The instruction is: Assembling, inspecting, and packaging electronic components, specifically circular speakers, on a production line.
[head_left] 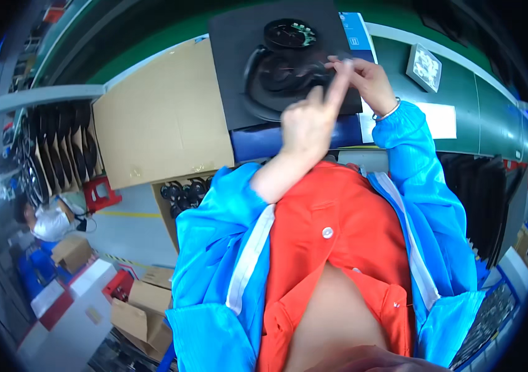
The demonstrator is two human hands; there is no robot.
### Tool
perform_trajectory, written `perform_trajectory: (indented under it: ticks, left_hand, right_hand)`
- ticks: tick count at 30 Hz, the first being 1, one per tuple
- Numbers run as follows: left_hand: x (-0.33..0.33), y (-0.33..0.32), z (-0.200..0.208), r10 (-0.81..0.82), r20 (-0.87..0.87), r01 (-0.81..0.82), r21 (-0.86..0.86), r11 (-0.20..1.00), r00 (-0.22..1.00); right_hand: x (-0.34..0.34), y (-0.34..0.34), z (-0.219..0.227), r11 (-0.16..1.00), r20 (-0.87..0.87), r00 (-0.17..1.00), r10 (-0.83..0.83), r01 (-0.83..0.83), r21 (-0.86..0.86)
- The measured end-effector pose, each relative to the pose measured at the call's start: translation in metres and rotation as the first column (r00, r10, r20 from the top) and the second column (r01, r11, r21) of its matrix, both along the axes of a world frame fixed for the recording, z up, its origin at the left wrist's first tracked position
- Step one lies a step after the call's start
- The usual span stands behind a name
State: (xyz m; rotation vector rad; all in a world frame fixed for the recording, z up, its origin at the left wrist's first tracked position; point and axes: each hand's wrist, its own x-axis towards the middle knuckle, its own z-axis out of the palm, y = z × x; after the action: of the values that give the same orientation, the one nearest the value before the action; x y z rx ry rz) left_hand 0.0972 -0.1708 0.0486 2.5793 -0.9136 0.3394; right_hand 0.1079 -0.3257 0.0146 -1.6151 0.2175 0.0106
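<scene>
From my end, I'd brace both wrists and keep the touch light, since this looks like fine handling: the left hand (307,126), index finger out and blurred, points close by the right hand (366,82), whose fingertips bunch together; whether either holds anything I cannot tell. The headset-like black piece (281,73) lies just beside them on the matte dark mat (228,46), its band smooth and curved, near a glossy round disc (288,34) with pale marks

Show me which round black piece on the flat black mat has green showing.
The black disc-shaped piece higher up on the mat: green shows along its right side. The lower round black piece has none visible.
</scene>
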Motion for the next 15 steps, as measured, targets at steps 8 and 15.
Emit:
perform_trajectory:
  ticks: [8, 15]
  left_hand:
    - [0.036, -0.005, -0.009, -0.076, 0.131, 0.104, -0.229, 0.968, 0.988]
    - [0.092, 0.023, -0.015, -0.082, -0.203, 0.055, -0.134, 0.989, 0.976]
  right_hand:
    - [0.017, -0.008, -0.019, 0.986, 0.017, 0.995, 0.096, -0.093, -0.136]
    - [0.058, -0.014, -0.029, 0.956, 0.178, 0.940, 0.292, -0.281, -0.083]
